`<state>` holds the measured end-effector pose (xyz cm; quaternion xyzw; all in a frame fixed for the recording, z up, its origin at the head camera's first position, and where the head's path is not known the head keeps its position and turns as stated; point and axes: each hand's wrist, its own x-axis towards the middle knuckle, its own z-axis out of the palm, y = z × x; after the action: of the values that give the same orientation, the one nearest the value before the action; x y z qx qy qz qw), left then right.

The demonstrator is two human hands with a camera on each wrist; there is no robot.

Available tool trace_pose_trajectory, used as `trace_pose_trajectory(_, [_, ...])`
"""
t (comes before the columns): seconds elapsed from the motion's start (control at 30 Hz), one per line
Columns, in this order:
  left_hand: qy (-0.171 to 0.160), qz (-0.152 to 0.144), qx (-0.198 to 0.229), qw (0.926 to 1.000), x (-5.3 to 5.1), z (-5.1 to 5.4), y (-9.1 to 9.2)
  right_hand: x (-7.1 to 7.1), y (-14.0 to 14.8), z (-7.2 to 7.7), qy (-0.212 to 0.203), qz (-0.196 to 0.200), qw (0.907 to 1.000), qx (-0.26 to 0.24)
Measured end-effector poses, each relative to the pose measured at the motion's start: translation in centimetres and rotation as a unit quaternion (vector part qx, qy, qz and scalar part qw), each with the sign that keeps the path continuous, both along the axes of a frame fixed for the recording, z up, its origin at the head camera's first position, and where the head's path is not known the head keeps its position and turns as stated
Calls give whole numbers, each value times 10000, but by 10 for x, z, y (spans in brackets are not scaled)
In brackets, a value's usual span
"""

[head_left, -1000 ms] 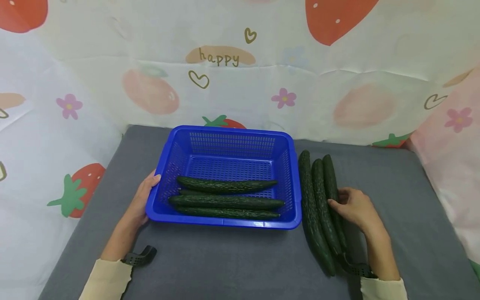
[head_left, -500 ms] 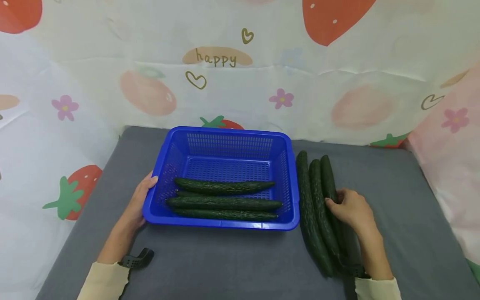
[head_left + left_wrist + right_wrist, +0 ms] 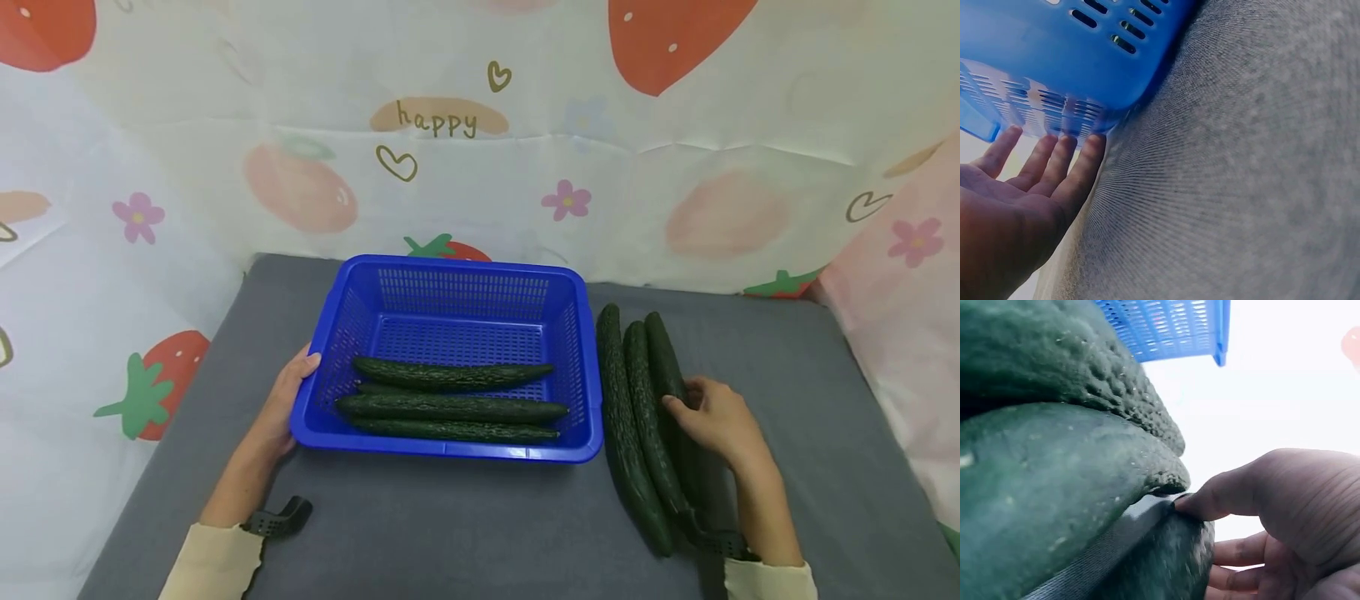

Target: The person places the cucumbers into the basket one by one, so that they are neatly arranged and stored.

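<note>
In the head view a blue plastic basket [image 3: 517,454] has several dark green cucumbers [image 3: 453,407] lying crosswise in it. My left hand [image 3: 281,404] is at its left side, one fingertip on the rim. In the left wrist view that hand's fairly straight fingers [image 3: 1085,165] touch the slotted outer wall. Three cucumbers lie lengthwise right of the basket. My right hand [image 3: 716,421] holds the rightmost cucumber [image 3: 667,362] between thumb and fingers; in the right wrist view the thumb [image 3: 1222,494] presses the end of that cucumber [image 3: 1166,559]. Its lower part is hidden by the wrist.
The left cucumber [image 3: 622,433] lies right against the basket's side, with the middle cucumber [image 3: 647,417] beside it. Grey cloth [image 3: 450,533] covers the table. A printed curtain [image 3: 465,192] hangs behind the table's back edge.
My right hand has shifted slightly right with the rightmost cucumber, whose near part now stands farther from the middle one. My left hand and the basket stay in place.
</note>
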<state>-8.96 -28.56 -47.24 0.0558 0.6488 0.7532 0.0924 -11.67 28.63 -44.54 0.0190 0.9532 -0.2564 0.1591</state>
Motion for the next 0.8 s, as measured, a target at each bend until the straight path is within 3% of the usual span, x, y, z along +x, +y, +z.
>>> trace_pose_trajectory(0.13, [-24,1,-69,10000,-2,0,0,2,1,4,210,-140,9996,119])
trace_pose_trajectory(0.53, [6,18,-109,9999,-7,-2,6,15,-5,24,1567,-459,9866,-58])
trace_pose_trajectory(0.8, [-78,131,-115,9998,-1,-1,2,21,-21,39,1983,-396,9786,-383])
